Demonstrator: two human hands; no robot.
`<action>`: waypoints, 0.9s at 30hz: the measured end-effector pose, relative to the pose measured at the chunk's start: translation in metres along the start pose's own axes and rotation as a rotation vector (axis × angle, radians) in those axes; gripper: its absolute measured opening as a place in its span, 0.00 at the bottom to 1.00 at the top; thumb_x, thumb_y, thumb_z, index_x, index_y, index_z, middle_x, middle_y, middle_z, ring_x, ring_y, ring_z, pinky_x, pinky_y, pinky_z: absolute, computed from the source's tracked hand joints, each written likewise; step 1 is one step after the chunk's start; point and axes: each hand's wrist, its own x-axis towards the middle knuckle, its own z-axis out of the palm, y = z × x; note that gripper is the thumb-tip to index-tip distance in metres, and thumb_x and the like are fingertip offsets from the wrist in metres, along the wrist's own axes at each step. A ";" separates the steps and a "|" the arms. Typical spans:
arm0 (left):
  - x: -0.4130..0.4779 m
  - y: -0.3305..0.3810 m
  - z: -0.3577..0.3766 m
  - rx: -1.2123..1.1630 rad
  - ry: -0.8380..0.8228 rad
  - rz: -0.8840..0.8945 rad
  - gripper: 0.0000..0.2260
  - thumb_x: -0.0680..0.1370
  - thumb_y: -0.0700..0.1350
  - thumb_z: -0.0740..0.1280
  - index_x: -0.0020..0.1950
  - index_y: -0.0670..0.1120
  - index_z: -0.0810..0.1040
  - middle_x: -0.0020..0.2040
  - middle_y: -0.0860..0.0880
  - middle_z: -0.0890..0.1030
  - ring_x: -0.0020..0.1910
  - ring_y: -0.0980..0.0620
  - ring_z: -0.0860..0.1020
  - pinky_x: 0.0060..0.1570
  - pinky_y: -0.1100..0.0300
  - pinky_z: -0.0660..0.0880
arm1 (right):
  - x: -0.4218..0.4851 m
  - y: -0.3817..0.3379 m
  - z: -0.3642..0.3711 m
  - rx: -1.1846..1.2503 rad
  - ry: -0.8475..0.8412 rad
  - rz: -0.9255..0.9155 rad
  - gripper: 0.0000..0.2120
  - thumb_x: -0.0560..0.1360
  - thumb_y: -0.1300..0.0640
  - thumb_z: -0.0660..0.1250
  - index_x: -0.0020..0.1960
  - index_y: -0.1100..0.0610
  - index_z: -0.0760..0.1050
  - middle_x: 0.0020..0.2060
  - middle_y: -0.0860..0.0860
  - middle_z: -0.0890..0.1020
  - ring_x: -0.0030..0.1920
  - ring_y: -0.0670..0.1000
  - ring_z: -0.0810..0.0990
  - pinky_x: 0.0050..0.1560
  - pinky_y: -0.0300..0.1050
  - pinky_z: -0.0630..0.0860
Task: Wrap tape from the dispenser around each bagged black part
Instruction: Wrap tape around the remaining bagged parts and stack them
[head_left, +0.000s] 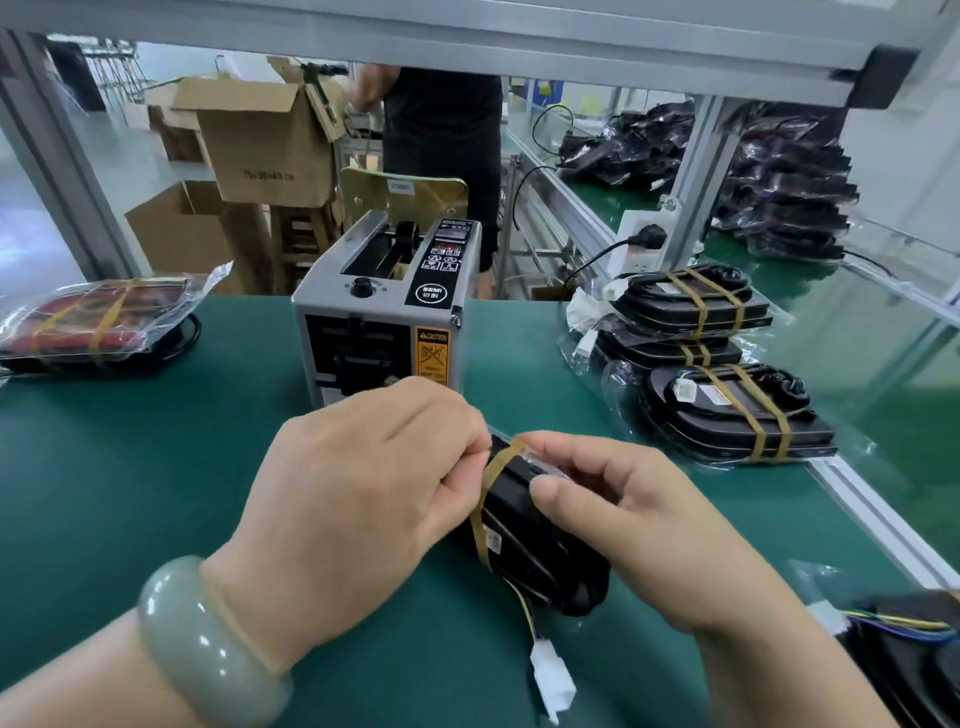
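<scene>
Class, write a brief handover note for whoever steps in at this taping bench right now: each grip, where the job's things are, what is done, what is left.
Left grip: holds the bagged black part, fingertips at the tape band.
Right grip: holds the same part, thumb pressing on top.
Tape dispenser: directly behind both hands.
Done: at least three taped parts piled at right, two bands each; one band on the held part.
Left: press this band down, then probably add a second. Another part lies at lower right, mostly out of view.
</scene>
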 end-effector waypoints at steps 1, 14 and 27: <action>0.000 0.000 0.002 0.009 0.000 0.019 0.09 0.77 0.40 0.63 0.39 0.43 0.80 0.39 0.51 0.80 0.37 0.47 0.80 0.33 0.51 0.77 | 0.000 0.002 0.000 0.056 0.022 0.011 0.14 0.70 0.48 0.66 0.55 0.44 0.82 0.50 0.49 0.85 0.53 0.47 0.82 0.61 0.56 0.76; 0.004 0.002 0.015 0.244 -0.050 0.218 0.06 0.76 0.38 0.66 0.39 0.42 0.80 0.38 0.46 0.81 0.32 0.44 0.79 0.26 0.52 0.75 | 0.005 0.010 0.026 0.334 0.336 0.114 0.12 0.78 0.54 0.63 0.46 0.59 0.84 0.47 0.53 0.86 0.53 0.51 0.83 0.61 0.58 0.75; 0.010 0.011 0.010 0.292 -0.214 0.270 0.04 0.70 0.35 0.69 0.37 0.43 0.79 0.37 0.46 0.80 0.31 0.43 0.77 0.24 0.52 0.73 | 0.001 0.006 0.027 0.295 0.297 0.053 0.17 0.79 0.53 0.60 0.47 0.66 0.78 0.42 0.65 0.82 0.40 0.50 0.75 0.50 0.58 0.77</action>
